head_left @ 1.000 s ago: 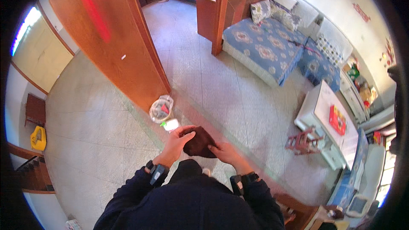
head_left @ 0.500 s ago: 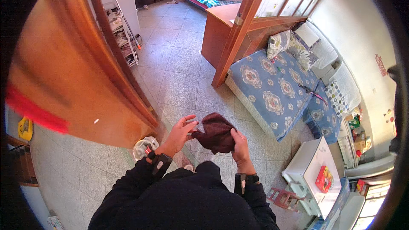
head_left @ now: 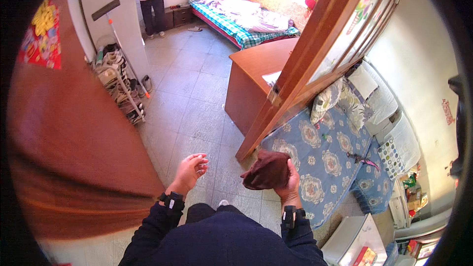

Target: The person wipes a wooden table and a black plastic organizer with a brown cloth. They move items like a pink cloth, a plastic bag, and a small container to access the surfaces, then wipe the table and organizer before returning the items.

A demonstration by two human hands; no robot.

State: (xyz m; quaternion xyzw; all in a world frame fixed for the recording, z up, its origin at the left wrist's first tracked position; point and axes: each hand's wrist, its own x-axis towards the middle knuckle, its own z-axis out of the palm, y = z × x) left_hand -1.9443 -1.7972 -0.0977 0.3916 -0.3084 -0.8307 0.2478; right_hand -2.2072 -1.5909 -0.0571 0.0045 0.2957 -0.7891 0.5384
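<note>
In my right hand (head_left: 291, 181) is a crumpled dark brown cloth (head_left: 266, 170), gripped at its right side and bunched up in the air in front of me. My left hand (head_left: 188, 173) is raised to the left of the cloth and does not touch it. Its fingers are loosely bent and apart, with nothing visible in them. Both wrists carry a black band with a small device on it.
A brown door (head_left: 84, 143) stands close on my left, a wooden post (head_left: 295, 69) ahead right. Beyond are a shoe rack (head_left: 120, 86), a wooden cabinet (head_left: 256, 83), a bed (head_left: 241, 12) and a standing person (head_left: 150, 2). To the right are a blue-covered sofa (head_left: 315, 167) and a white table (head_left: 352, 241).
I have moved forward through the doorway, and the post and sofa are nearer. My left hand has come away from the cloth, which stays in my right hand.
</note>
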